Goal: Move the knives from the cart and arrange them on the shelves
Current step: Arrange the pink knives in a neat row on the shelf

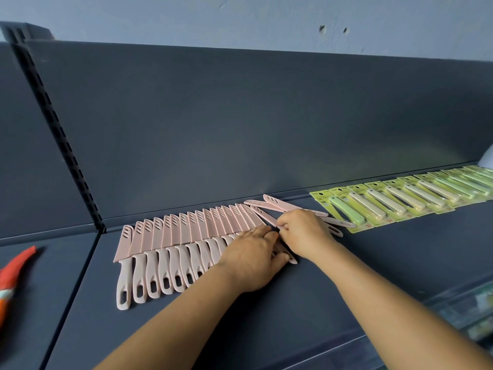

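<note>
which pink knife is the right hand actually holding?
The right hand pinches the loose pink knife at the right end of the row, angled away from its neat neighbours. The left hand lies flat on the row's end.

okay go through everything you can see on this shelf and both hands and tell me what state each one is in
Row of pink knives: sheathed, flat, overlapping.
Loose pink knives: sheathed, askew, not yet in line.
Left hand: flat, pressing on the row's right end.
Right hand: pinching one pink knife.
Packaged green and cream knives: flat, overlapping.
Shelf: partly filled.
</note>
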Motion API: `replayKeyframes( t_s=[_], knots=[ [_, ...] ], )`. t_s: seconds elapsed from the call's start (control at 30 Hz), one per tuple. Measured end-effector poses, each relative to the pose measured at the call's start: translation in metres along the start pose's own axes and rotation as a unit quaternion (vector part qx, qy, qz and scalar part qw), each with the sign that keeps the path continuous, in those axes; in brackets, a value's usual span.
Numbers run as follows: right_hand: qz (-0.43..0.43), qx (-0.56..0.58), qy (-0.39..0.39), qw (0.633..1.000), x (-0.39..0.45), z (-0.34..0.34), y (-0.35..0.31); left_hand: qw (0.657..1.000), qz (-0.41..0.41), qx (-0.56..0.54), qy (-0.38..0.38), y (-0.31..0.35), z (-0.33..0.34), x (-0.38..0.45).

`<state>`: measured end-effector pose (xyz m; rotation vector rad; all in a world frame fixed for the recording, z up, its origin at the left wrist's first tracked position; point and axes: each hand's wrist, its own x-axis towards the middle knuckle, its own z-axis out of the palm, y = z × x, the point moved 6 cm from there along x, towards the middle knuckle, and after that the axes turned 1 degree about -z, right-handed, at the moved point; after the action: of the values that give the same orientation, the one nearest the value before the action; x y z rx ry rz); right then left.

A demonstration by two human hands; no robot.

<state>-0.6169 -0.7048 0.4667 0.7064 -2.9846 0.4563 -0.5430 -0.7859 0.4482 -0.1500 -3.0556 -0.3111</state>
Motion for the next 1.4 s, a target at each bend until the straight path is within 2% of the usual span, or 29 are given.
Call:
replayKeyframes(
  t_s=[0.23,0.37,0.47,0.6,0.77,0.9,1.2,1.4],
  knots=[
    [0.024,0.007,0.031,0.999,0.003,-0.009,-0.001,1.0,-0.008,-0.021,0.004,-0.004,0.002,-0.001],
    [0.08,0.175,0.038,0.981,0.005,-0.003,0.009,0.999,-0.01,-0.03,0.005,-0.004,0.001,-0.002],
    [0.107,0.227,0.026,0.968,0.005,0.001,0.011,0.999,-0.007,-0.03,0.007,-0.003,0.001,-0.003],
    [0.1,0.159,0.008,0.982,0.009,0.004,0.002,0.999,-0.002,-0.045,0.008,-0.003,0.0,-0.002],
    [0.081,0.045,0.066,0.994,0.012,-0.008,0.021,1.0,0.018,-0.018,0.006,0.0,-0.003,-0.001],
    [0.052,-0.088,0.028,0.994,0.018,-0.005,0.042,0.999,0.034,0.01,-0.019,0.005,0.001,0.004],
    [0.107,-0.104,0.043,0.988,0.02,-0.012,0.052,0.999,0.036,0.008,-0.019,0.004,0.003,0.005],
    [0.094,-0.137,0.057,0.984,0.021,-0.019,0.048,0.999,0.032,0.0,-0.021,0.004,0.004,0.005]
  ],
)
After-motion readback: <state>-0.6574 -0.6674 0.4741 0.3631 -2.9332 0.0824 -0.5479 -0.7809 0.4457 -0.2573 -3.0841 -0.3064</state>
